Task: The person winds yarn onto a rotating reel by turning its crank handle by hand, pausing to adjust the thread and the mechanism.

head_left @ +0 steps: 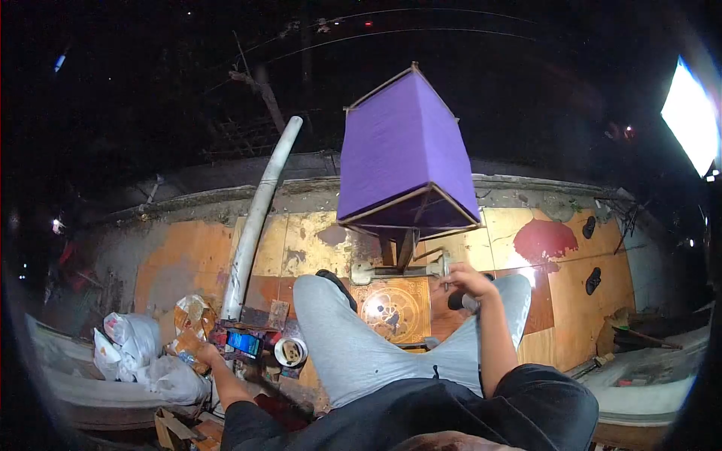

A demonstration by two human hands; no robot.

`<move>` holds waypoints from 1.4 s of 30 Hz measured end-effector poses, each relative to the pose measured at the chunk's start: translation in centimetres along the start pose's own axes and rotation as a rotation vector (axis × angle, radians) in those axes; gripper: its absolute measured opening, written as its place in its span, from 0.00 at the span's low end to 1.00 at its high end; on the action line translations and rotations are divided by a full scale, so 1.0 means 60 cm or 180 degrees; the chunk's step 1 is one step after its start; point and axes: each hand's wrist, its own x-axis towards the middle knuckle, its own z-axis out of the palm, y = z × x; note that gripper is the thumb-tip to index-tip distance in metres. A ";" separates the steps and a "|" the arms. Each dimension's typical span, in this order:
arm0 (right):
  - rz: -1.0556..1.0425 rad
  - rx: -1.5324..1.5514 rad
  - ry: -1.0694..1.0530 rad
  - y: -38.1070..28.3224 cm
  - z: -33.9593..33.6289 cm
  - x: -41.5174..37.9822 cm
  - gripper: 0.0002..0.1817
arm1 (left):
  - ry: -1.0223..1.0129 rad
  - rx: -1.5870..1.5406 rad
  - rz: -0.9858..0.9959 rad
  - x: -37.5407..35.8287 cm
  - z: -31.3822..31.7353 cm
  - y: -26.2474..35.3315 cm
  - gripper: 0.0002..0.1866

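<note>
My right hand [468, 282] is over my right knee, its fingers closed around a thin grey object [446, 269]. In front of me a purple four-sided frame [406, 150] with thin stick edges stands on a wooden support [404, 252]. My left hand [201, 355] reaches down at the left, beside a crumpled orange and white wrapper [192, 319]; its fingers are too small and dim to make out. A lit phone [244, 343] lies just right of it, next to a round white container [290, 351] with something dark inside.
A long white pipe [259, 214] leans away at the left. White plastic bags [135, 342] are at the far left. Patterned boards [395, 312] cover the ground between my legs. Two dark sandals [593, 281] lie at the right. A bright light [690, 116] shines at the upper right.
</note>
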 end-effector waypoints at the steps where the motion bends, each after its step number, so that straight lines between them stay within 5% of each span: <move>1: -0.0075 -0.0152 0.0183 0.013 -0.037 -0.007 0.10 | -0.0187 -0.0274 -0.0181 0.004 -0.002 -0.008 0.28; 3: -0.0164 -0.0315 0.0348 0.039 -0.092 0.005 0.11 | -0.0572 -0.0805 -0.0528 0.021 -0.006 -0.025 0.27; 5: 0.0480 -0.1073 0.1046 0.067 -0.120 0.020 0.13 | -0.0941 -0.1335 -0.0898 0.028 -0.006 -0.036 0.26; 8: 0.0411 -0.1748 0.1541 0.223 -0.150 0.116 0.13 | -0.1331 -0.1879 -0.1300 0.030 -0.019 -0.061 0.24; 10: 0.0743 -0.0653 0.1728 0.257 -0.061 0.141 0.14 | -0.1737 -0.2415 -0.1695 0.026 -0.061 -0.057 0.23; 12: 0.0615 -0.1025 0.1175 0.313 0.001 0.184 0.17 | -0.2120 -0.2972 -0.2094 0.029 -0.092 -0.054 0.22; 14: 0.1638 -0.0031 0.0916 0.209 0.119 0.137 0.25 | -0.2501 -0.3544 -0.2500 0.041 -0.115 -0.063 0.21; 18: 0.0723 0.0727 -0.0242 0.242 0.184 0.172 0.37 | -0.3262 -0.4661 -0.3288 0.064 -0.127 -0.073 0.20; 22: -0.0013 0.1247 -0.1253 0.161 0.211 0.136 0.35 | -0.4018 -0.5813 -0.4066 0.085 -0.110 -0.112 0.19; 26: -0.0132 0.1727 -0.0961 0.058 0.186 0.067 0.25 | -0.4803 -0.6896 -0.4829 0.118 -0.097 -0.115 0.18; 27: -0.0238 0.1847 -0.0799 0.063 0.162 0.066 0.22 | -0.6139 -0.7635 -0.4810 0.113 -0.099 -0.114 0.25; 31: -0.0252 0.2282 0.0295 0.005 0.105 0.011 0.14 | -0.6186 -0.7717 -0.4452 0.122 -0.082 -0.130 0.22; 34: -0.0485 0.0701 0.1765 0.005 0.048 0.007 0.11 | -0.6255 -0.7797 -0.4077 0.120 -0.074 -0.131 0.20; 39: 0.0039 -0.1224 0.2647 0.198 -0.080 0.118 0.23 | -0.6394 -0.7811 -0.3464 0.120 -0.050 -0.144 0.17; 42: 0.0591 -0.1918 0.2347 0.273 -0.037 0.182 0.35 | -0.6455 -0.7773 -0.3115 0.125 -0.025 -0.165 0.17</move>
